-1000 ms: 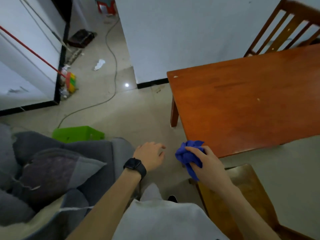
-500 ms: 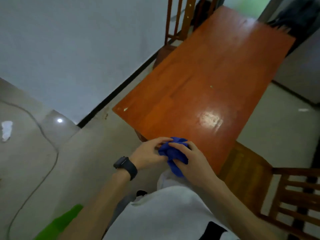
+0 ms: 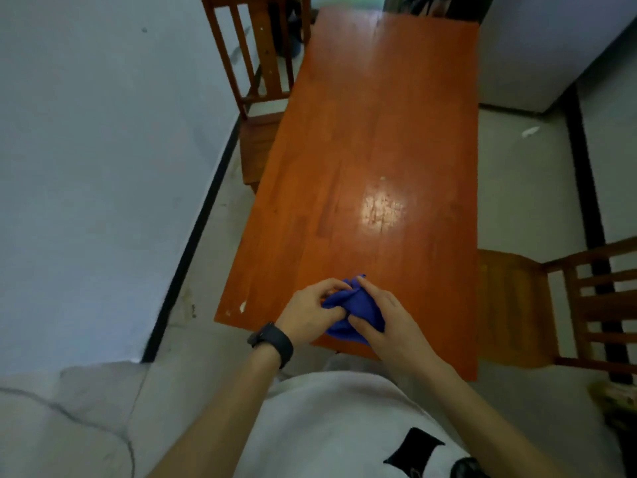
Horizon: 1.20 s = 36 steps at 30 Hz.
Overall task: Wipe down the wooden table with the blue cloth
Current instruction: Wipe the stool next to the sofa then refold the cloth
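Note:
A long reddish wooden table (image 3: 372,139) stretches away from me, with a glare patch and a pale crumb near its middle and small pale marks at its near left corner. The blue cloth (image 3: 358,310) is bunched up above the table's near end. My left hand (image 3: 306,313), with a black watch on the wrist, pinches the cloth's left side. My right hand (image 3: 389,322) grips it from the right, fingers curled over it. Part of the cloth is hidden under my fingers.
A wooden chair (image 3: 256,77) stands at the table's far left against the pale wall. Another wooden chair (image 3: 537,305) sits at the near right. Pale tiled floor runs on both sides, with a white scrap (image 3: 530,131) on it.
The view has swung from the table's side to its short near end. My left hand joined my right on the cloth, and both now hold it over the tabletop.

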{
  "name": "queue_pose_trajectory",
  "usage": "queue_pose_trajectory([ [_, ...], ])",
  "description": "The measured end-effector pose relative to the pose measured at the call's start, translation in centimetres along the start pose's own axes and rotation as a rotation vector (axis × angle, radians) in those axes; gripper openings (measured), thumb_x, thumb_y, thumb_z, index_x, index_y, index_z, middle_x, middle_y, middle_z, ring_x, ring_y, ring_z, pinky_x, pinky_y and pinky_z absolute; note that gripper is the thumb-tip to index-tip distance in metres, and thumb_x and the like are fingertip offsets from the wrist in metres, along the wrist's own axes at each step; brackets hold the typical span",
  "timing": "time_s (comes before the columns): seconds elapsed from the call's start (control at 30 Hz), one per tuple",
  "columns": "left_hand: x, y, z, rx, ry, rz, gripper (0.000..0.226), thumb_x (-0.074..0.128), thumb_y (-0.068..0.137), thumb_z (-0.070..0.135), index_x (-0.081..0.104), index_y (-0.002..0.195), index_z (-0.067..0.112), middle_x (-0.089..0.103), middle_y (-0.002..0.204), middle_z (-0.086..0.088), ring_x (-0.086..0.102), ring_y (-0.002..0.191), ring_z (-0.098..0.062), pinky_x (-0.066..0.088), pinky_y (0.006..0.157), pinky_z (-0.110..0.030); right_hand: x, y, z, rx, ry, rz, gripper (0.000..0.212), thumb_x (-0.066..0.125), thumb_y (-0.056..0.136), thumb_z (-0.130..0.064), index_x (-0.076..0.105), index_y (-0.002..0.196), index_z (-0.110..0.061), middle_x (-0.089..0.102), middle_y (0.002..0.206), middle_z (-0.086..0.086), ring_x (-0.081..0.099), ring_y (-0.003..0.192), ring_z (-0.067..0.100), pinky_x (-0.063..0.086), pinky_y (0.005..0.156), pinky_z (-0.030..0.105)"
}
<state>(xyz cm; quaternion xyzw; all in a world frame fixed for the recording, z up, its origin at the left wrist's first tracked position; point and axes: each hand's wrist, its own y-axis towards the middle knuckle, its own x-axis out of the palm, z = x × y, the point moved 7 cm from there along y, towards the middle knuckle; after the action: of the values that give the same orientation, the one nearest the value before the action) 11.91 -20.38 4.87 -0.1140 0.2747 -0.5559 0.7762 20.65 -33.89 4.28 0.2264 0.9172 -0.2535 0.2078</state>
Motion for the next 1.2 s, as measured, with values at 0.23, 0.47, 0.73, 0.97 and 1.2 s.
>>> queue_pose_trajectory([
  [0.23,-2.2,1.9,-2.2,0.089,0.003,-0.219,0.026,0.065,0.084,0.022,0.065,0.102,0.04,0.066,0.108,0.012,0.064,0.1,-0.012,0.055,0.086,-0.039,3.8,-0.5,-1.1,0.171,0.323,0.43,0.04,0.065,0.091,-0.014,0.059,0.119,-0.041,0.062,0.119,-0.01,0.059,0.106,0.002,0.052,0.091,0.027],
  [0.47,0.3,0.1,-6.0,-0.114,-0.126,-0.525,0.007,0.064,0.095,0.013,0.062,0.102,0.012,0.063,0.111,-0.013,0.069,0.091,-0.024,0.061,0.07,-0.038,12.0,-6.4,-1.5,0.405,0.781,0.872,0.039,0.067,0.085,0.003,0.068,0.105,-0.03,0.069,0.111,-0.005,0.067,0.1,0.011,0.057,0.083,0.029],
  [0.73,6.3,-5.8,-11.5,-0.128,0.25,-0.722,0.009,0.067,0.091,0.009,0.065,0.097,0.016,0.069,0.101,-0.011,0.07,0.09,-0.026,0.061,0.074,-0.047,23.9,-13.8,0.6,0.638,1.418,1.135,0.065,0.073,0.069,-0.068,0.051,0.128,-0.053,0.058,0.135,-0.007,0.064,0.115,0.02,0.052,0.096,0.052],
  [0.97,11.5,-9.7,-14.3,-0.084,0.377,-0.808,0.012,0.068,0.09,0.01,0.069,0.097,0.019,0.072,0.097,0.0,0.07,0.091,-0.017,0.06,0.08,-0.036,27.5,-18.3,4.1,0.804,1.516,1.213,0.047,0.058,0.097,-0.038,0.038,0.139,-0.039,0.055,0.131,-0.009,0.062,0.112,0.015,0.054,0.095,0.048],
  [1.2,16.9,-9.6,-14.4,-0.146,0.446,-0.799,0.018,0.072,0.075,0.033,0.075,0.092,0.029,0.076,0.097,-0.003,0.07,0.098,-0.022,0.055,0.092,-0.048,24.9,-20.5,9.8,0.536,1.894,1.208,0.033,0.057,0.098,-0.034,0.056,0.123,-0.013,0.069,0.116,0.014,0.069,0.103,0.03,0.056,0.089,0.048],
])
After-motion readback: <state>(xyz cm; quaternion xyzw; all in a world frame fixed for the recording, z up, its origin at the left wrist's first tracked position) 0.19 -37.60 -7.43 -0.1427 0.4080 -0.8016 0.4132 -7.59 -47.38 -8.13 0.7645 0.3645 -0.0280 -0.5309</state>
